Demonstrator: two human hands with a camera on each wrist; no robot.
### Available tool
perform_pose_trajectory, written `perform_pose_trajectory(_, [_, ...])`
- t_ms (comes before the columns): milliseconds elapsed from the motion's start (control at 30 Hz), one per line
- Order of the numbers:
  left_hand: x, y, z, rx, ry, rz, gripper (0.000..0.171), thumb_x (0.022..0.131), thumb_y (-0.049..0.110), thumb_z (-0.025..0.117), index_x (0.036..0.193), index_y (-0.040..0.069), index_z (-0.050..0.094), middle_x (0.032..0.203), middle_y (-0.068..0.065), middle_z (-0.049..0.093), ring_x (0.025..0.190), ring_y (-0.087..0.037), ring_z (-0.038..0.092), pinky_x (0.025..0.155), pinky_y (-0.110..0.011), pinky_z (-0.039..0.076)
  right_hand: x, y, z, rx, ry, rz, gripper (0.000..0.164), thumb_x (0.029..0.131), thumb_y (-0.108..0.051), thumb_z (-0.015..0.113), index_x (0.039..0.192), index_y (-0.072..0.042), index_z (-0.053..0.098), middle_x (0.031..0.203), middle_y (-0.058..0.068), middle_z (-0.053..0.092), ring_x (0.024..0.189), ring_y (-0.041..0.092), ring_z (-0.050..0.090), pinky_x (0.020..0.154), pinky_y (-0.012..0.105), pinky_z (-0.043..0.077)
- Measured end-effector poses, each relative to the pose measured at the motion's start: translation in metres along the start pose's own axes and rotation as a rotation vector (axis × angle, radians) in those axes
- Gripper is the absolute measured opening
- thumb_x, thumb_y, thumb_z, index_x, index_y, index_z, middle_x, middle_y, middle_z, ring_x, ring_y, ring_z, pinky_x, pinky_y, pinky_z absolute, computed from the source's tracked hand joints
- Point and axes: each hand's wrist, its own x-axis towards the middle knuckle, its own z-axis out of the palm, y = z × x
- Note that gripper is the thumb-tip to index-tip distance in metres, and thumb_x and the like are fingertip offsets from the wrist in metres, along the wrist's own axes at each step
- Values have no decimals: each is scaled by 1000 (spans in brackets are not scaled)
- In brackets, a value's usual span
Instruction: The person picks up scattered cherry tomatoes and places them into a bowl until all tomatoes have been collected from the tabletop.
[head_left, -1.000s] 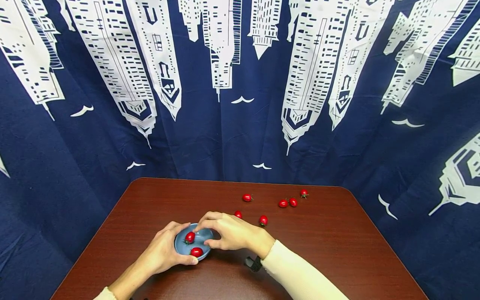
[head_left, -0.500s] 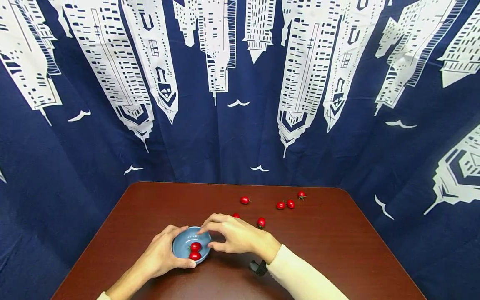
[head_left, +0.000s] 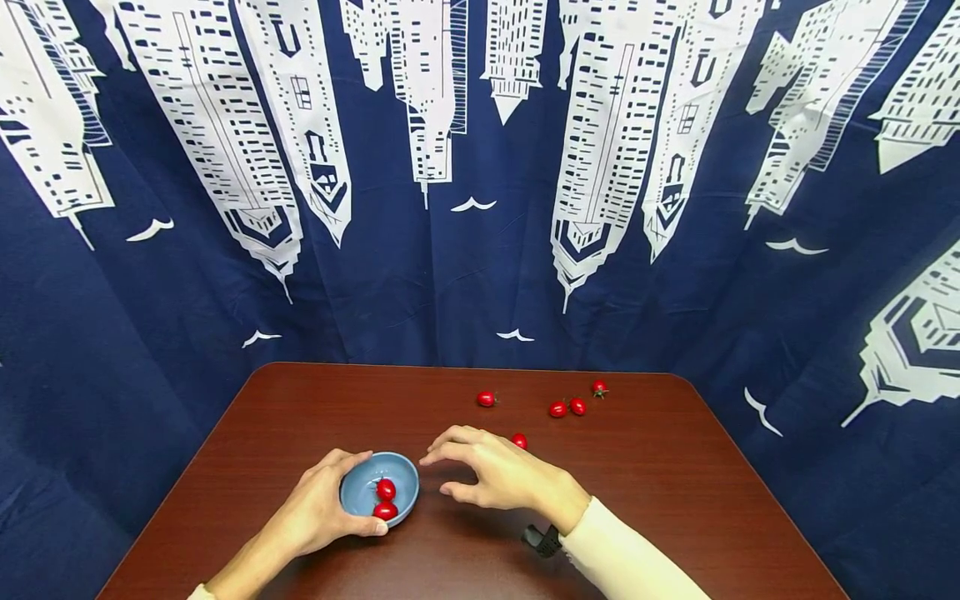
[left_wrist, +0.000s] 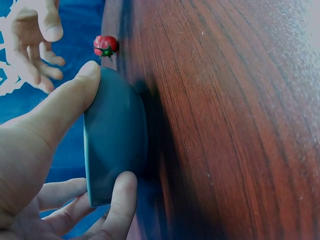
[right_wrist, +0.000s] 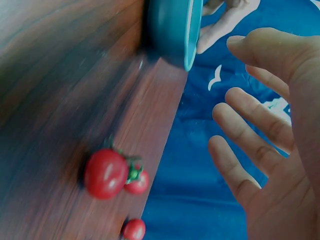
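Observation:
In the head view my left hand [head_left: 318,504] holds a small blue bowl [head_left: 355,498] on the table, thumb at the near rim and fingers around the far side. Two cherry tomatoes lie inside, an upper one [head_left: 386,489] and a lower one [head_left: 385,511]. The left wrist view shows the outer wall of the bowl [left_wrist: 115,130] between thumb and fingers. Just right of the bowl hovers my right hand [head_left: 498,475], fingers spread and loosely bent, holding nothing. Behind that hand a cherry tomato [head_left: 520,441] is partly hidden.
Toward the back of the brown table [head_left: 675,483] lie a single cherry tomato [head_left: 487,399] and, farther right, a group with another tomato [head_left: 558,409]. In the right wrist view a large-looking tomato [right_wrist: 106,174] sits below the hand. A blue printed curtain [head_left: 420,292] hangs behind.
My right hand has come out from over the bowl, moving right. One tomato in the bowl has rolled nearer to the other. A table tomato is now hidden behind the right hand.

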Motion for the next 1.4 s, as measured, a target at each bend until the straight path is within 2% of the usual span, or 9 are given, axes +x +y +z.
perform_pose_trajectory(167, [-1, 0, 0, -8, 1, -5, 111, 60, 49, 116, 154, 8, 74, 136, -2, 76, 120, -22, 73, 97, -34, 61, -17, 9, -4, -6, 18, 48, 43, 107, -26, 87, 148, -22, 77, 149, -8, 73, 141, 13, 70, 117, 36, 62])
perform_pose_trajectory(400, [-2, 2, -1, -5, 7, -13, 110, 60, 48, 116, 154, 9, 74, 136, 0, 76, 121, -22, 73, 98, -35, 61, -35, 24, -8, -13, 26, 104, 44, 105, -24, 87, 148, -24, 77, 147, -7, 74, 138, 14, 72, 119, 41, 62])
perform_pose_trajectory(700, [-1, 2, 2, -44, -7, -13, 109, 60, 47, 117, 153, 10, 74, 135, 0, 75, 119, -22, 72, 96, -32, 60, -61, 41, -15, -24, 27, 210, 51, 100, -29, 93, 148, -28, 77, 148, -11, 71, 137, 12, 70, 115, 40, 62])
perform_pose_trajectory(1033, [-4, -3, 1, -43, 5, -12, 109, 59, 48, 117, 153, 11, 75, 133, 2, 75, 117, -19, 71, 96, -31, 61, -88, 56, -6, -49, 34, 285, 58, 96, -33, 96, 150, -27, 76, 147, -16, 68, 135, 10, 69, 111, 44, 64])
perform_pose_trajectory(1233, [-5, -4, 0, -39, 6, -3, 110, 59, 47, 117, 153, 9, 74, 134, 0, 75, 118, -21, 72, 96, -32, 61, -93, 66, -5, -95, 85, 339, 66, 92, -36, 100, 153, -27, 75, 151, -13, 66, 140, 15, 67, 107, 45, 66])
perform_pose_trajectory(1400, [0, -3, -1, -51, -2, -3, 109, 60, 46, 117, 153, 9, 74, 134, 0, 75, 116, -20, 71, 94, -32, 61, -91, 80, -7, -77, 111, 350, 71, 91, -32, 101, 155, -23, 73, 151, -5, 67, 138, 21, 68, 109, 47, 64])
